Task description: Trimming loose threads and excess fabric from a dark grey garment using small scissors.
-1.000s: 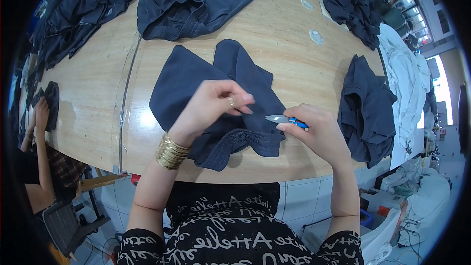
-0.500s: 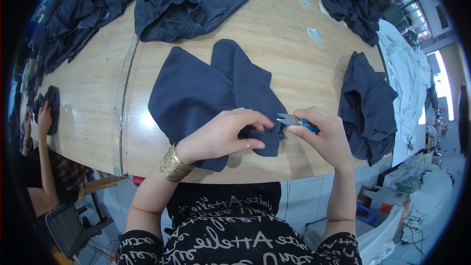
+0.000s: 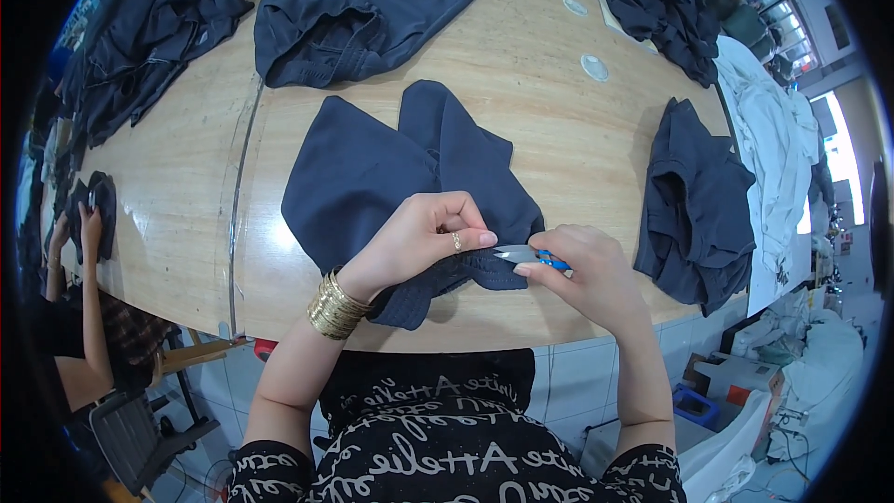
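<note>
I'm watching remotely: right hand is clamped on blue-handled snips, tip right beside the left hand, whose fingertips look together, can't tell on what. Dark garment lies beneath on the table; I reckon one slip that close nicks cloth or finger

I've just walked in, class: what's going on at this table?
A person's two bare hands are busy over a dark garment lying on a wooden table. The right hand holds small blue-handled scissors, blades pointing left over the garment's gathered edge. The left hand is just beside the blade tips; any thread there is too small to tell. At the far left, another person's hands hold dark cloth.
</note>
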Demonstrator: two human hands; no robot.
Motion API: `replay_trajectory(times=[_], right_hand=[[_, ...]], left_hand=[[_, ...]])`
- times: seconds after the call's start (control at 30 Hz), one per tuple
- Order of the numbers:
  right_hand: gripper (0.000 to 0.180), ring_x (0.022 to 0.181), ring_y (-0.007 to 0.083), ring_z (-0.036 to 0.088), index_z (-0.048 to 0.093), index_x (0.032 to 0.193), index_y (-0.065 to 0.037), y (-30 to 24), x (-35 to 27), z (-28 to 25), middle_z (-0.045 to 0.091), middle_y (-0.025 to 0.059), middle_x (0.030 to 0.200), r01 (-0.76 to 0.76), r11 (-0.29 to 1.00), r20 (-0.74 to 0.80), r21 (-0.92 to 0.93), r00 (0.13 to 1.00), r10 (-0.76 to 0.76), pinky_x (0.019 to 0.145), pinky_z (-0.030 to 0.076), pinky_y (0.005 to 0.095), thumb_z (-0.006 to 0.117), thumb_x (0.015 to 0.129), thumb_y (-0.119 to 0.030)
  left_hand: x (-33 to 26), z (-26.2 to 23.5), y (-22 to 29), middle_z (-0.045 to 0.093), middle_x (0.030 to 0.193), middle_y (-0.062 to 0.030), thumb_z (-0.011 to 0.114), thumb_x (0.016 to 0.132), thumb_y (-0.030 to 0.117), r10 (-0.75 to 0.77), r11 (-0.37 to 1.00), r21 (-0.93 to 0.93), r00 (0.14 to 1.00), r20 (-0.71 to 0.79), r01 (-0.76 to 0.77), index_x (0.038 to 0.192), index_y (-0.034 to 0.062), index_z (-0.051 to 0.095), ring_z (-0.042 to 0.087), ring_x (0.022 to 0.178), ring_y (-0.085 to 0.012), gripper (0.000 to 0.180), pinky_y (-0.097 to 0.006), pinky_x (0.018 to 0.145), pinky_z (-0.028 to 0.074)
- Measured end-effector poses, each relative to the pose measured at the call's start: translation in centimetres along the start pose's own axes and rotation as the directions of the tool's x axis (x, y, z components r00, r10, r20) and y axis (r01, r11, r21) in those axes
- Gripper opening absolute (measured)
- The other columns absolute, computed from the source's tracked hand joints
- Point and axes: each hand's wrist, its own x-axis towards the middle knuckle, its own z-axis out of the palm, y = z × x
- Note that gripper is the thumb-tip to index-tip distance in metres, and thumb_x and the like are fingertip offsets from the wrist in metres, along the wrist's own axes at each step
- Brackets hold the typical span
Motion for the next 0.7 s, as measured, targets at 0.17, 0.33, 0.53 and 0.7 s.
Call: replay_trajectory(times=[0.17, 0.33, 0.53, 0.7], right_hand=[[0.030, 0.069, 0.0259, 0.060, 0.065, 0.088, -0.004, -0.1, 0.3, 0.2, 0.063, 0.0096, 0.076, 0.010, 1.000, 0.012, -0.002, 1.000, -0.010, 0.064, 0.046, 0.0352, 0.074, 0.078, -0.030], [0.030, 0.072, 0.0269, 0.060, 0.064, 0.089, -0.004, -0.4, 0.6, 0.2, 0.063, 0.0096, 0.076, 0.048, 0.998, 0.018, -0.044, 0.999, -0.047, 0.067, 0.046, 0.0361, 0.073, 0.079, -0.032], [0.030, 0.073, 0.0263, 0.061, 0.064, 0.088, -0.005, -0.4, 0.9, 0.2, 0.063, 0.0087, 0.076, 0.087, 0.993, 0.021, -0.080, 0.996, -0.085, 0.068, 0.046, 0.0371, 0.073, 0.079, -0.032], [0.029, 0.073, 0.0258, 0.061, 0.064, 0.087, -0.005, -0.5, 1.1, 0.2, 0.062, 0.0083, 0.074, 0.105, 0.991, 0.005, -0.082, 0.994, -0.105, 0.068, 0.046, 0.0368, 0.072, 0.079, -0.032]], left_hand=[[0.2, 0.0, 0.3, 0.056, 0.064, 0.0064, 0.067, 0.090, 0.015, -0.018, 0.998, -0.066, 1.000, 0.012, 0.019, 0.081, 0.0018, 0.061, 0.042, 0.059, 0.0009, 0.017, -0.018, 0.053, 0.033], [0.3, -0.1, -0.1, 0.055, 0.063, 0.0070, 0.067, 0.090, 0.015, -0.037, 0.999, -0.028, 0.999, 0.028, 0.038, 0.081, 0.0021, 0.061, 0.040, 0.058, 0.0013, 0.017, -0.017, 0.052, 0.031], [0.4, -0.2, 0.2, 0.059, 0.072, 0.0066, 0.067, 0.090, 0.014, -0.063, 0.996, -0.052, 0.997, 0.052, 0.066, 0.083, 0.0020, 0.062, 0.046, 0.064, 0.0015, 0.015, -0.016, 0.056, 0.034], [0.4, -0.3, -0.1, 0.059, 0.072, 0.0061, 0.067, 0.090, 0.015, -0.055, 0.996, -0.072, 0.997, 0.046, 0.059, 0.083, 0.0021, 0.063, 0.045, 0.064, 0.0013, 0.015, -0.016, 0.056, 0.034]])
